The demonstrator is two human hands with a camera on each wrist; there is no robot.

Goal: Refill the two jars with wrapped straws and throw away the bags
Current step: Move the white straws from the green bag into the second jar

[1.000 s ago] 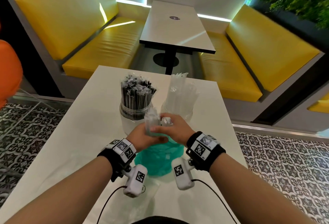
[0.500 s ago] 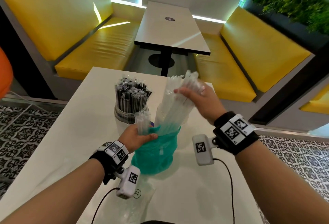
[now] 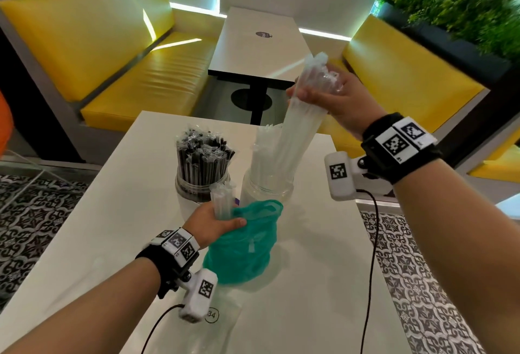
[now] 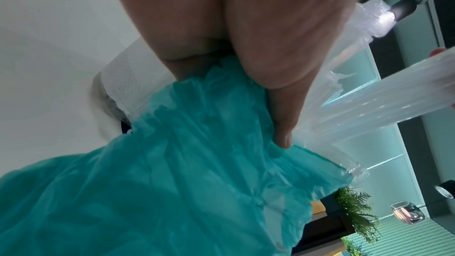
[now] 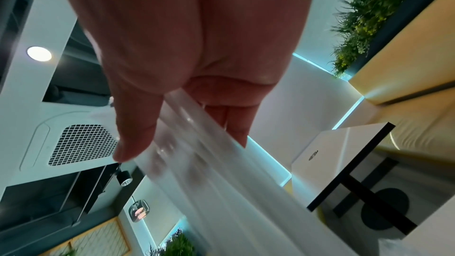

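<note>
My right hand [image 3: 323,92] grips the top of a bundle of clear wrapped straws [image 3: 298,128], raised and tilted over the right jar [image 3: 267,185], which holds more clear straws. The same bundle [image 5: 197,163] runs under my thumb and fingers in the right wrist view. My left hand [image 3: 216,221] holds the rim of the teal bag [image 3: 244,244] together with a few clear straws [image 3: 222,199] that stick up from it. In the left wrist view my thumb presses the gathered teal bag [image 4: 172,163]. The left jar [image 3: 201,182] is packed with black wrapped straws.
An empty clear plastic bag [image 3: 208,334] lies flat on the white table [image 3: 84,235] near me. Yellow benches [image 3: 112,72] and a second table [image 3: 261,44] stand beyond. A planter [image 3: 464,10] is at the far right. Patterned floor tiles flank the table.
My right hand left the bag's mouth, took the bundle of clear straws and lifted it up and to the right, out of the teal bag. My left hand stayed on the bag.
</note>
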